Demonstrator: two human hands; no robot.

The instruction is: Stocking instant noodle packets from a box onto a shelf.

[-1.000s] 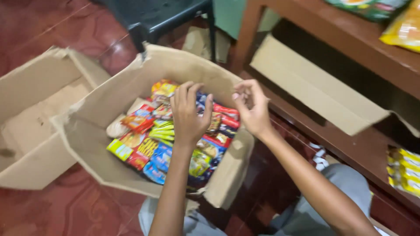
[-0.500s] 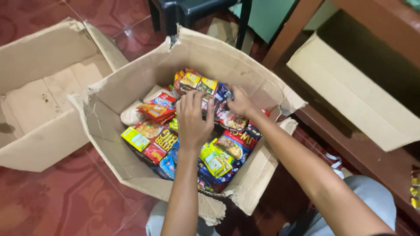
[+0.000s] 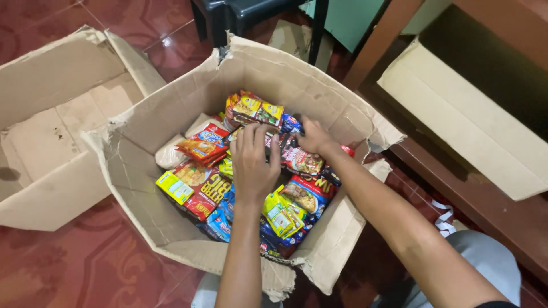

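Note:
A torn cardboard box (image 3: 171, 108) stands on the red floor, filled with several colourful snack and noodle packets (image 3: 200, 182). Both hands reach down into it. My left hand (image 3: 254, 162) lies palm down on the packets in the middle, fingers spread over them. My right hand (image 3: 313, 137) presses into the packets toward the box's far right side, its fingers buried among them. Whether either hand grips a packet is hidden. A yellow and red packet (image 3: 254, 108) sticks up at the far side.
An empty open cardboard box (image 3: 45, 131) lies to the left. A dark plastic chair (image 3: 245, 11) stands beyond the box. To the right a wooden shelf (image 3: 485, 194) holds another cardboard box (image 3: 474, 125). My knees are under the box.
Both hands have dropped from above the box down onto the packets. The view has moved closer over the box.

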